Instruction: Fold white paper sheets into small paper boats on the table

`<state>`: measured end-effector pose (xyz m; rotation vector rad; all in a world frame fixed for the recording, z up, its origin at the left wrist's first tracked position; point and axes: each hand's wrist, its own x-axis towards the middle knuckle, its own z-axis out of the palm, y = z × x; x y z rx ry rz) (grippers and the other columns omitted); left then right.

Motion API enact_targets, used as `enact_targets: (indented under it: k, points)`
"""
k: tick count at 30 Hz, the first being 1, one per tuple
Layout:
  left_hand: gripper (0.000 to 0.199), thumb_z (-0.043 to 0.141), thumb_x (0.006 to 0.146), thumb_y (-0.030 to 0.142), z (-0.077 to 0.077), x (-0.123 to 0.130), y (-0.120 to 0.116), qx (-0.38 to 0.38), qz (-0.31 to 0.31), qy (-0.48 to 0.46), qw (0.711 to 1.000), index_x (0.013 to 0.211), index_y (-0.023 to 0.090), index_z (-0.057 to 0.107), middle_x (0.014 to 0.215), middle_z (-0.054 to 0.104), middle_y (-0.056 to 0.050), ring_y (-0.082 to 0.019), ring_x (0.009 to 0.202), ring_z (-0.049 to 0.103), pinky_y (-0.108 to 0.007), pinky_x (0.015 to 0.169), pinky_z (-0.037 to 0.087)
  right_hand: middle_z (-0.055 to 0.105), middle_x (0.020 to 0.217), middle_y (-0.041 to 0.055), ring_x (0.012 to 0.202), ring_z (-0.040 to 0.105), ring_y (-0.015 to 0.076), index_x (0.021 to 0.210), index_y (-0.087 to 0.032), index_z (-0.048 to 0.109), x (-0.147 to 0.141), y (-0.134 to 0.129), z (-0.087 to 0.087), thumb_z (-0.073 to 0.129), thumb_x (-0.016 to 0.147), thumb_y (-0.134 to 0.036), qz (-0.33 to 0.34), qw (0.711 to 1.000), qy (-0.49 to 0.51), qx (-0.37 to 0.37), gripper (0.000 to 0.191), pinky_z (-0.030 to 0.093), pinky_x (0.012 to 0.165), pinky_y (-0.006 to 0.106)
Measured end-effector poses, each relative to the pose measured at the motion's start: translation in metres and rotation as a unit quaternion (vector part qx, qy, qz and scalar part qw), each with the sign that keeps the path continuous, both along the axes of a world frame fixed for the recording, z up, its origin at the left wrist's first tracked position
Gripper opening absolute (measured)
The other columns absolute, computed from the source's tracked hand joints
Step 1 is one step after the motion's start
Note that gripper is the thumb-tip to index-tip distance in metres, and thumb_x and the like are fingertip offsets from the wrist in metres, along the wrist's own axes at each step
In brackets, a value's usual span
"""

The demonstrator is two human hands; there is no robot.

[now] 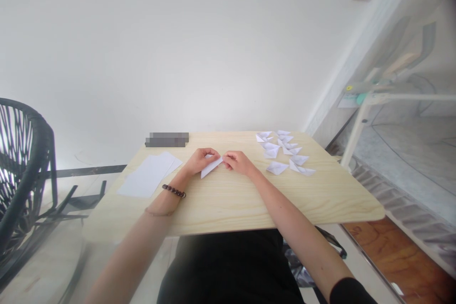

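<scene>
Between my two hands is a folded piece of white paper (211, 168), held just above or against the middle of the table. My left hand (200, 160), with a dark bead bracelet (174, 191) at its wrist, is closed on the paper's left part. The fingers of my right hand (238, 161) pinch its right tip. Several folded paper boats (277, 167) stand in two rough rows to the right of my hands. To the left lie flat white paper sheets (145, 176), partly overlapping.
A pale wooden table (228, 204) stands against a white wall. A dark blurred-out object (166, 140) lies at its back left. Left of the table is a dark woven chair (32, 152); a white metal frame (356, 135) stands at the right.
</scene>
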<state>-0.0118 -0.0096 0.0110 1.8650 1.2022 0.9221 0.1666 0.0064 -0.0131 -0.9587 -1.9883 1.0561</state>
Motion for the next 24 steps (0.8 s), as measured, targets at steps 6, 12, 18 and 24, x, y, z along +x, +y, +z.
enact_targets:
  k: [6,12,18,24]
  points:
    - [0.034,0.051,0.068,0.044,0.0,0.0005,0.0,-0.024,-0.013,0.018,0.999,0.077,0.013,0.062,0.067,0.061,-0.003,-0.011,0.055,0.048,-0.019,0.047,0.034,0.054,0.054,-0.0017,0.047,0.049,0.0061,0.058,-0.015,0.051,0.0006,-0.0016,0.0023,0.043,0.077,-0.027,0.01,0.997,-0.039,0.059,0.024,0.038,0.048,0.016]
    - [0.035,0.052,0.068,0.044,0.0007,0.0011,-0.0004,-0.022,-0.022,0.006,0.999,0.077,0.012,0.062,0.069,0.062,-0.003,-0.011,0.057,0.05,-0.019,0.048,0.035,0.052,0.053,-0.0021,0.046,0.048,0.0063,0.061,-0.015,0.052,0.0,-0.0029,0.0017,0.041,0.079,-0.031,0.006,0.998,-0.036,0.057,0.026,0.037,0.047,0.016]
    - [0.038,0.047,0.073,0.045,0.0007,0.0021,-0.001,-0.059,-0.047,-0.016,0.997,0.08,0.012,0.061,0.072,0.064,-0.006,-0.012,0.057,0.053,-0.02,0.05,0.038,0.051,0.055,-0.0024,0.045,0.046,0.006,0.069,-0.015,0.053,0.0002,-0.0032,0.0027,0.038,0.08,-0.037,-0.001,0.998,-0.022,0.06,0.028,0.037,0.047,0.017]
    - [0.038,0.046,0.072,0.046,0.0007,-0.0007,-0.0006,-0.043,-0.046,0.011,0.998,0.075,0.012,0.064,0.067,0.063,-0.004,-0.01,0.052,0.05,-0.019,0.044,0.034,0.051,0.056,-0.0022,0.046,0.047,0.006,0.066,-0.016,0.052,0.0001,-0.0024,0.0022,0.039,0.08,-0.038,0.015,0.998,-0.028,0.057,0.029,0.038,0.048,0.017]
